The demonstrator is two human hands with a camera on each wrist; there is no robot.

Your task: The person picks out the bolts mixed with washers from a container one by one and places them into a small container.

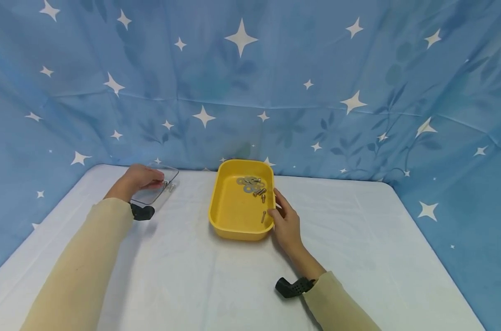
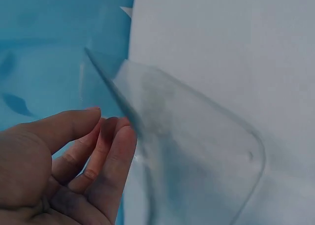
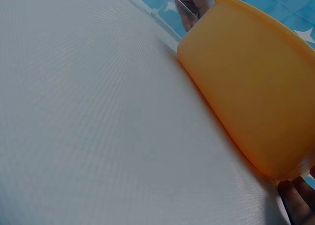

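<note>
Tray (image 1: 231, 209), yellow and holding washers (image 1: 248, 189) and screws (image 1: 263, 198), sits on the surface (image 1: 337, 230) immediately left of the right hand (image 1: 286, 226), which grips its side. Well apart from it, the left hand (image 1: 141, 177) is at a clear box (image 2: 206, 151); whether it pinches anything I cannot tell, as small shiny bits by its fingertips are too tiny to identify. A tug from the right hand could, I judge, tilt the tray and slide the loose hardware together; a knock from the left hand's knuckles could tip the light-looking box.
</note>
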